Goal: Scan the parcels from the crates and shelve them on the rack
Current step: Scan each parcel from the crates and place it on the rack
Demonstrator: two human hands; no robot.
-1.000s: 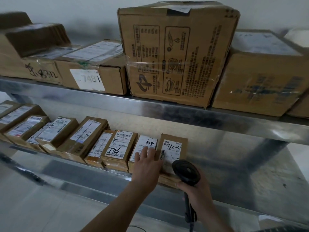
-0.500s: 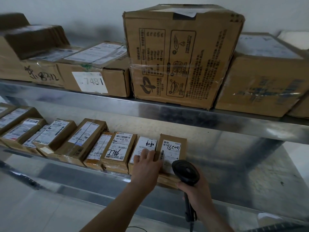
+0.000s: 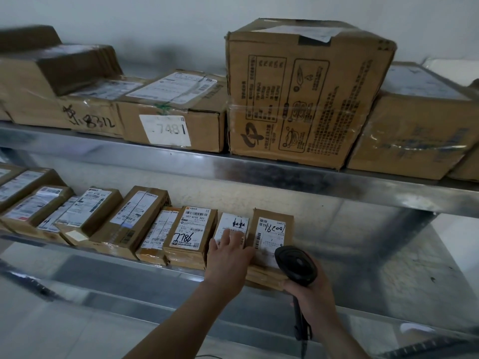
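A: Where is the parcel being shelved?

B: The small brown parcel (image 3: 269,237) lies at the right end of the row on the lower shelf (image 3: 363,257), lower middle of the frame, white label up, handwritten digits I can't read surely. The left hand (image 3: 228,257) rests flat with straight fingers on the white-labelled parcel (image 3: 233,229) beside it.

A: And the other grip?

B: The right hand (image 3: 311,294) is clenched round a black barcode scanner (image 3: 295,265), hiding the parcel's near corner.

A: Any legible writing?

B: "7481" on a box (image 3: 176,117) on the upper shelf, "8312" on its neighbour (image 3: 88,115); the far left is blurred.
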